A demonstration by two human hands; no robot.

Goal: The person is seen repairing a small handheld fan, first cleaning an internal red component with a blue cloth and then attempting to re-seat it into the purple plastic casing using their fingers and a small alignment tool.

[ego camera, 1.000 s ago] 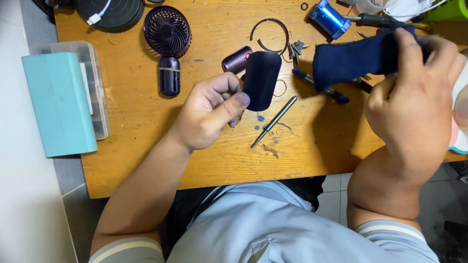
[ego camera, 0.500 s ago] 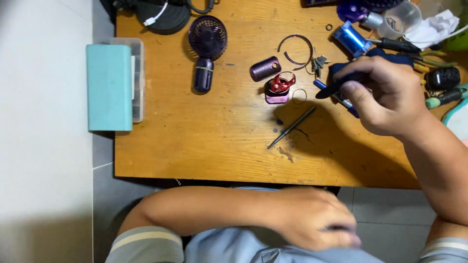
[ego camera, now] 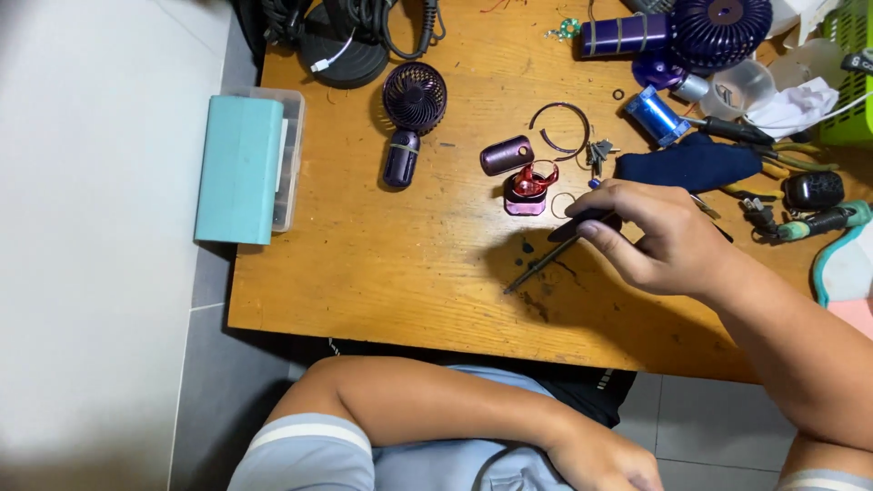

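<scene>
Pinched a dark screwdriver in right hand over wooden table; left hand seemingly empty at lap.

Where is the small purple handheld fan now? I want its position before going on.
In the head view, the purple handheld fan lies flat at the wooden desk's upper left, between the teal box and the purple cylinder.

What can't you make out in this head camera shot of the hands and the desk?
- Left hand: cut off by the bottom edge at the lap, so its grip is unclear.
- Right hand: fingers cover the top of the dark slim tool; its kind is unclear.
- Clear storage box: contents hidden under the teal case.
- Large purple fan: cropped by the top edge.
</scene>
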